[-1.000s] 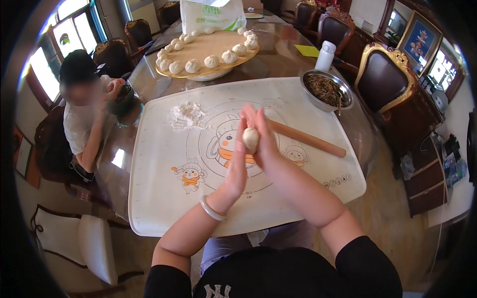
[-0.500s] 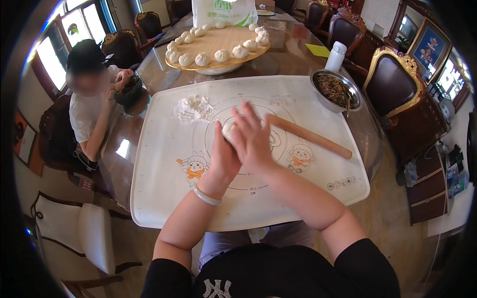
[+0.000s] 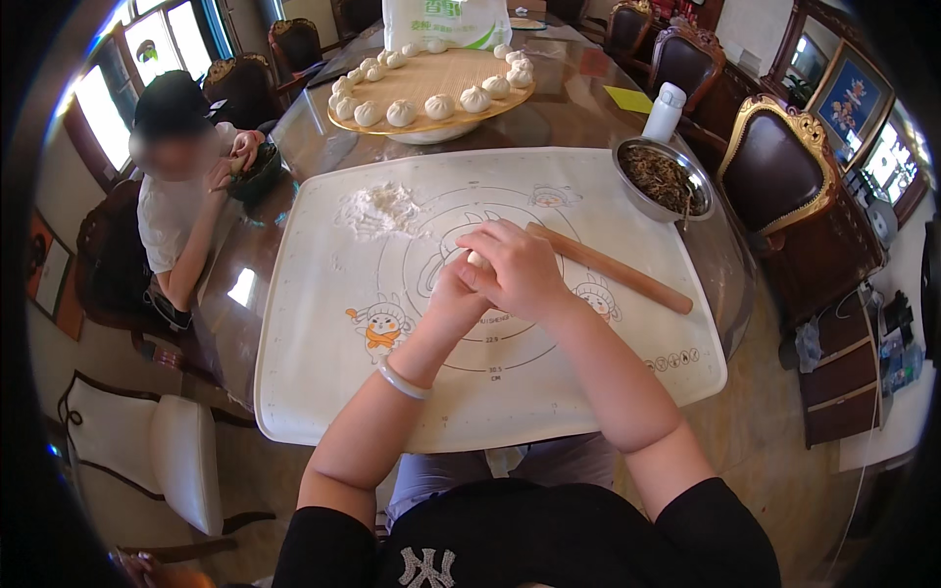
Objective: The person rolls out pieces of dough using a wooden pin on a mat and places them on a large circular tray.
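Note:
Above the middle of the white kneading mat [image 3: 314, 392], my two hands are closed around a small white piece of dough [image 3: 477, 260], of which only a bit shows. My left hand [image 3: 457, 292] cups it from below and the left. Over the top lies my right hand [image 3: 520, 267], its fingers bent across the left one. A wooden rolling pin [image 3: 618, 270] rests slantwise on the mat just right of my right hand. Loose white flour [image 3: 382, 211] is heaped at the mat's far left.
A steel bowl of dark filling [image 3: 662, 181] and a white bottle [image 3: 665, 113] stand at the far right. Beyond the mat, a round tray [image 3: 431, 78] carries several pleated buns, with a white bag [image 3: 446, 22] behind. At left, another person [image 3: 172, 216] handles something in a dark bowl [image 3: 257, 176].
My right hand's spread fingers have folded down over the dough, and both hands have shifted slightly right and closed together. The other person's hands have moved slightly at the bowl.

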Tool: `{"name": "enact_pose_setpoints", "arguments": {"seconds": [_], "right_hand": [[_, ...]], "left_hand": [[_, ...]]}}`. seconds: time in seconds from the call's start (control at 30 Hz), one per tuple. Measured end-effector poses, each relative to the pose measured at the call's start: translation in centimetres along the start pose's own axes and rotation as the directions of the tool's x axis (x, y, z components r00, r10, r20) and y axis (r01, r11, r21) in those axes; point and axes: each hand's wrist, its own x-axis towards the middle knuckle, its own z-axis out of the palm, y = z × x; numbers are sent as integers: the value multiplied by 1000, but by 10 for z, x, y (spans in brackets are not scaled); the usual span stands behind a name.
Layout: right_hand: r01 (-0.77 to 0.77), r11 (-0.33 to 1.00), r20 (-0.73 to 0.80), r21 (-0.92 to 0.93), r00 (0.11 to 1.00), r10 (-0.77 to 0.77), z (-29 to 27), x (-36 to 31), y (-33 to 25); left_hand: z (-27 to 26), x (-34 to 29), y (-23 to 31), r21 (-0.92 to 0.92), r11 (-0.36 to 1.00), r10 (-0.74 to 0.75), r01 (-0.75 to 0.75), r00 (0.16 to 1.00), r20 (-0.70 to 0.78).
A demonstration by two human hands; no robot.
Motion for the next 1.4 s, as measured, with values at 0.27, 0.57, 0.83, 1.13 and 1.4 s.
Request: {"name": "enact_pose_setpoints", "arguments": {"seconds": [0.27, 0.57, 0.83, 1.13, 1.4], "right_hand": [[-111, 992, -78, 61, 990, 115, 1, 1, -3], [-457, 300, 233, 838, 795, 560, 29, -7, -4], [-351, 456, 245, 818, 930, 275, 39, -21, -58], [-357, 356, 30, 864, 741, 671, 0, 8, -2], [-324, 563, 168, 760, 935, 311, 41, -22, -61]], "left_hand": [[-10, -1, 6, 84, 990, -117, 117, 993, -10], [24, -20, -9, -53, 988, 133, -143, 978, -160], [-14, 3, 16, -336, 903, 57, -268, 850, -524], [45, -26, 13, -29, 938, 347, -346, 935, 79], [-16, 5, 9, -339, 921, 27, -193, 898, -439]]}}
